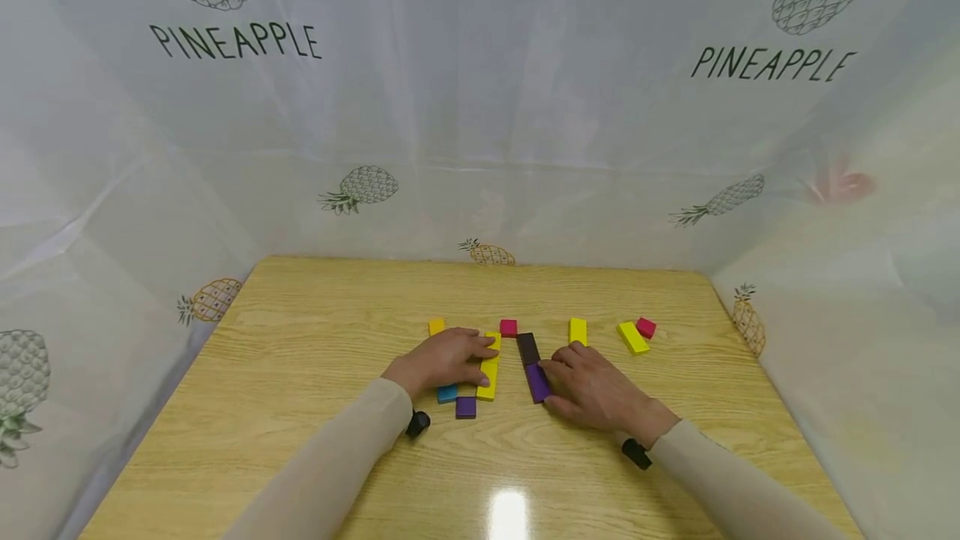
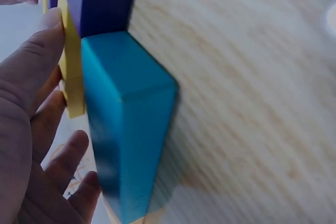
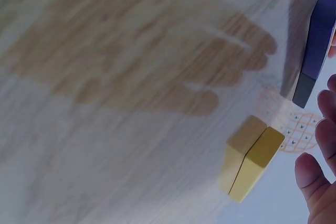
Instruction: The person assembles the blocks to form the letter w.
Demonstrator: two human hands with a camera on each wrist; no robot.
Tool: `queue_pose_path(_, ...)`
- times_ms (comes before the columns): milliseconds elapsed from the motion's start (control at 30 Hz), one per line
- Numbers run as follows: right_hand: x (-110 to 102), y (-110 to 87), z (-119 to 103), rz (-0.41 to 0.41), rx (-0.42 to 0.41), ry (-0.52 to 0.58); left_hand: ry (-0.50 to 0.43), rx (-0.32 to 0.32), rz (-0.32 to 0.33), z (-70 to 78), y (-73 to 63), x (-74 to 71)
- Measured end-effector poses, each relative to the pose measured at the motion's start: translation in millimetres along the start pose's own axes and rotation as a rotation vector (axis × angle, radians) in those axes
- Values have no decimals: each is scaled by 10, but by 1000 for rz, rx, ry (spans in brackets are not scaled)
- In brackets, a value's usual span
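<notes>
My left hand [image 1: 442,357] reaches over the left blocks, its thumb and fingers touching a row of yellow blocks [image 1: 487,382]. Close under that hand lie a blue block [image 2: 128,108] and a small purple block [image 1: 466,407]. Across a narrow gap, a black block [image 1: 528,347] and a longer purple block [image 1: 537,383] lie end to end, slightly slanted. Against the right side of the purple one rest the thumb and a fingertip of my right hand [image 1: 600,390]. The right wrist view catches only part of that hand [image 3: 328,124], fingers loosely bent.
An orange block [image 1: 437,326] shows behind the left hand. At the back are a red block [image 1: 508,328], a yellow block [image 1: 577,331], and farther right another yellow block [image 1: 633,338] beside a red one [image 1: 646,327]. Pineapple-printed sheeting [image 1: 487,107] surrounds the wooden table [image 1: 315,307].
</notes>
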State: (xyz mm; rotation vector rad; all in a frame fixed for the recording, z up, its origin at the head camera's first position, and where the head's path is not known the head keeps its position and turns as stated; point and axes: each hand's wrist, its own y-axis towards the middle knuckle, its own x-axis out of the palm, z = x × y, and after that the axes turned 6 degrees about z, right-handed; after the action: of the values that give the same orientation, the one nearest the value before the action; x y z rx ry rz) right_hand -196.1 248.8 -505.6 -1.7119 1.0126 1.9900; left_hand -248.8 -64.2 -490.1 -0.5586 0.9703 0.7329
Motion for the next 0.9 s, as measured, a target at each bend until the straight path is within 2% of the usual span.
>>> queue_pose_path(233,-29,-57,32,14,6,-17,11,-5,1,42,21,-34)
queue_pose_path(533,-72,-105,51,13,38,-24,5,38,30,31,40,-9)
queue_pose_path(667,-79,-128,70,27,55,-23,78,72,86,88,65,-21)
queue_pose_path(767,-81,-147,90,54,57,-31,146,92,133,186,96,-13)
queue_pose_path(833,-82,-156,101,71,55,-35,187,114,148,261,117,12)
queue_pose_path(900,-88,-164,109,75,53,-40,212,132,136,329,132,46)
